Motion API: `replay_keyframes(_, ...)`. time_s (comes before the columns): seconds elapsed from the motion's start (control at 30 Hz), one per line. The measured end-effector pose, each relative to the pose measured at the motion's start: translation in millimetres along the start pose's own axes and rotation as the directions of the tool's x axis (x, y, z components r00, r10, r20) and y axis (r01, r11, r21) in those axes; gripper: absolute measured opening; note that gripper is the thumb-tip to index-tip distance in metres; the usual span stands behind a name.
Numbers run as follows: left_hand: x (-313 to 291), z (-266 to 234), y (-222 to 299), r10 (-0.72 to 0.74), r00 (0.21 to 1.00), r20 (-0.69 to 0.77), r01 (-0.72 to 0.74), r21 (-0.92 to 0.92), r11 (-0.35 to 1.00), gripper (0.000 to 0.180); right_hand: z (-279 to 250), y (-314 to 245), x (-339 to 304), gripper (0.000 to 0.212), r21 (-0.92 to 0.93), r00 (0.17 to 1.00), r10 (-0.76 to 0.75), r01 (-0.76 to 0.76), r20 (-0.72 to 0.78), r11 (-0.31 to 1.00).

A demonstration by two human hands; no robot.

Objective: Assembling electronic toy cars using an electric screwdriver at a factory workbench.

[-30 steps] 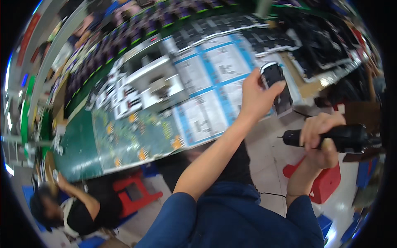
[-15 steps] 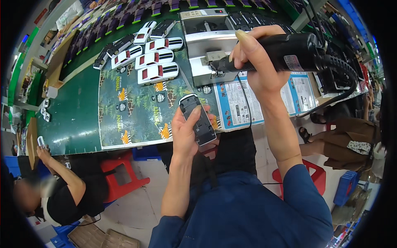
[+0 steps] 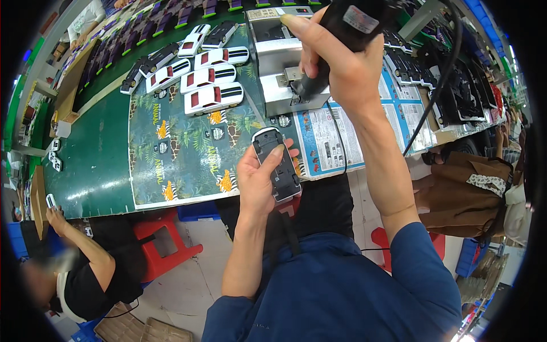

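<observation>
The green table (image 3: 91, 171) fills most of the view, and its near edge is the main hazard: the toy car (image 3: 279, 171) sits over that edge, dark underside up, so a loosened grip could drop it to the floor. Standing back from that edge, toward the table's right half, is the silver metal box (image 3: 273, 102); its open upper compartment is dark, with a rod-like part inside. A tray (image 3: 467, 97) near the right end holds a heap of black pieces, too jumbled to tell apart. Below the near edge, a blue crate (image 3: 196, 211) shows only in part, its contents hidden. The right hand (image 3: 347, 68) is wrapped around a black power driver (image 3: 353, 23), its nose against or just in front of the box's front bracket; a slip there could scrape the metal. The driver's cable (image 3: 458, 40) loops down to the right and might snag and tug the tool. White toy cars (image 3: 213, 98) lie close together left of the box, where a knock could scuff them. The left hand (image 3: 254, 182), well apart from the right, grips the toy car, thumb across its underside.
</observation>
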State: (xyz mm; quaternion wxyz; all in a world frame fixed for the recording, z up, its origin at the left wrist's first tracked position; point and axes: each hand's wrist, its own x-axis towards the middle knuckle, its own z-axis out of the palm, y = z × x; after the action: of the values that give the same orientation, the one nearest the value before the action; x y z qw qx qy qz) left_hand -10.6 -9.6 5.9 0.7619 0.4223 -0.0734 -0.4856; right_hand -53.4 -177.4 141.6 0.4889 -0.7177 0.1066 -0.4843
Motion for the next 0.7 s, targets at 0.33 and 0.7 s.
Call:
replay_keyframes(0.33, -3, 2, 1, 0.027, 0.999, 0.031, -0.029, 0.072, 0.997, 0.025, -7, -30, -54, 0.010, 0.473, 0.999, 0.032, -0.046, 0.038, 0.880)
replay_keyframes(0.7, -9, 7, 1, 0.014, 1.000, 0.016, -0.015, 0.059, 0.998, 0.018, 16, -7, -71, 0.015, 0.486, 0.997, 0.073, -0.049, -0.030, 0.873)
